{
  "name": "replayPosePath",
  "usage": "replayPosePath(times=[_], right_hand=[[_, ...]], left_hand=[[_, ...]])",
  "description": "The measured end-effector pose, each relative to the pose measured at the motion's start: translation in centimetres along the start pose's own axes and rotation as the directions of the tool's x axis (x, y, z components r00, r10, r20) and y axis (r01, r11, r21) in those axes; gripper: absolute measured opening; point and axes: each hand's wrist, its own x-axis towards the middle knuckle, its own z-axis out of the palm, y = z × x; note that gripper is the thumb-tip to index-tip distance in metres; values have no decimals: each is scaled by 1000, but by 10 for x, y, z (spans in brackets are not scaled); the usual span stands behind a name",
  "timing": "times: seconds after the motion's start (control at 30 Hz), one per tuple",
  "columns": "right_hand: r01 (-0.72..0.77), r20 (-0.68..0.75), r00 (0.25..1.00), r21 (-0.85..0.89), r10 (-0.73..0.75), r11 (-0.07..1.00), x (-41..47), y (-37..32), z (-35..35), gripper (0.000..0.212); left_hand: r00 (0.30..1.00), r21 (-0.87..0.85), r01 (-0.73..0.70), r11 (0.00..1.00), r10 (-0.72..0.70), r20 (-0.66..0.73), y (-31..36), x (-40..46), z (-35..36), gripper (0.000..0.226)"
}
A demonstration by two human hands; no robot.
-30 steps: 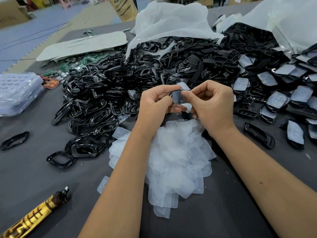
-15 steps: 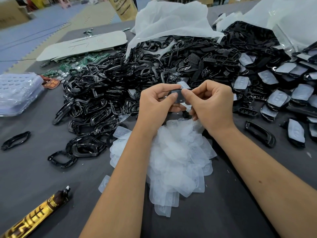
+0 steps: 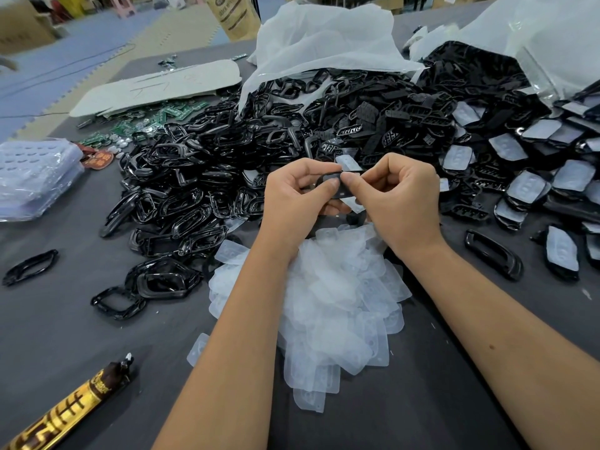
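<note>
Both forearms reach in from the lower edge and meet above the middle of the grey worktop (image 3: 58,336). The left hand (image 3: 297,198) and the right hand (image 3: 401,203) are raised off the surface, knuckles up, wrists angled toward each other. Between them they pinch a small black part (image 3: 340,193). The left thumb presses on its near face, and the other left fingers curl behind it. The right thumb and forefinger grip it from the other side, their tips just beside the left thumb, and the remaining right fingers are folded into the palm. A translucent pad (image 3: 346,164) shows above the part, but whether it is seated in the part cannot be told.

The part hangs in the air over the far edge of a pile of translucent pads (image 3: 341,306), which lies under both wrists. A heap of black frames (image 3: 194,193) spreads to the left and behind. A gold tube (image 3: 65,407) lies at the near left corner.
</note>
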Motion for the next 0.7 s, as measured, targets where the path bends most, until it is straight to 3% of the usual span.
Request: replayPosePath(times=[0.23, 0.4, 0.7], right_hand=[[-84, 40, 996, 139, 79, 987, 3, 4, -2, 33], [-188, 192, 973, 321, 130, 928, 5, 6, -2, 11], [-179, 193, 974, 308, 122, 934, 4, 6, -2, 7]], left_hand=[[1000, -38, -7, 999, 7, -5, -2, 2, -3, 18], [1000, -79, -14, 997, 14, 3, -4, 3, -4, 21], [1000, -66, -21, 998, 20, -2, -5, 2, -5, 20]])
